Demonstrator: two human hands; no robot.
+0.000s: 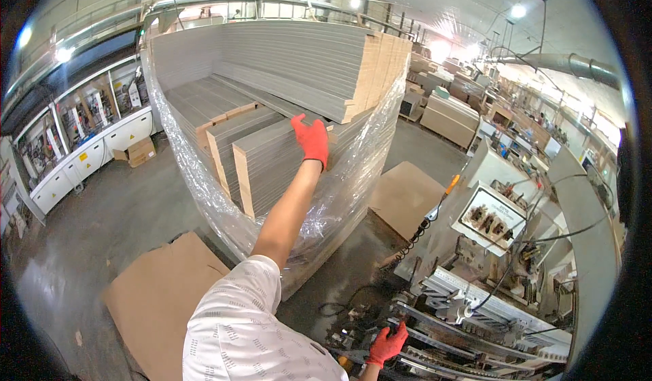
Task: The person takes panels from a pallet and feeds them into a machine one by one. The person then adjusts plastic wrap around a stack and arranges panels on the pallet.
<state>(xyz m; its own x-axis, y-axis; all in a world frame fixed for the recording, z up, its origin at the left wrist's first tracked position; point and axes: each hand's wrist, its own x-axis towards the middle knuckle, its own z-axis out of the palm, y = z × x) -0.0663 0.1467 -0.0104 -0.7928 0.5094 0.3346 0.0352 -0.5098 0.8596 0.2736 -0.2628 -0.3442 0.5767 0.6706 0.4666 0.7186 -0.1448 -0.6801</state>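
My left hand (pixel 312 140), in a red glove, reaches out over a tall stack of grey panels (pixel 292 58) with pale, wood-coloured ends. Its fingers are bent over the near end of one grey panel (pixel 261 97), which lies at a slant on the lower layer; the glove covers part of the grip. Clear plastic film (pixel 360 170) wraps the stack's sides and hangs loose around its front. Low on the right, my right hand (pixel 388 346), also red-gloved, is beside the metal rails of a machine (pixel 468 340). Its fingers are apart, and I see nothing in them.
Flat cardboard sheets (pixel 159 296) lie on the floor at left, and another brown sheet (pixel 409 197) lies right of the stack. A coiled black cable (pixel 412 240) hangs by the machine. An open carton (pixel 139 152) stands near the white cabinets (pixel 95 153).
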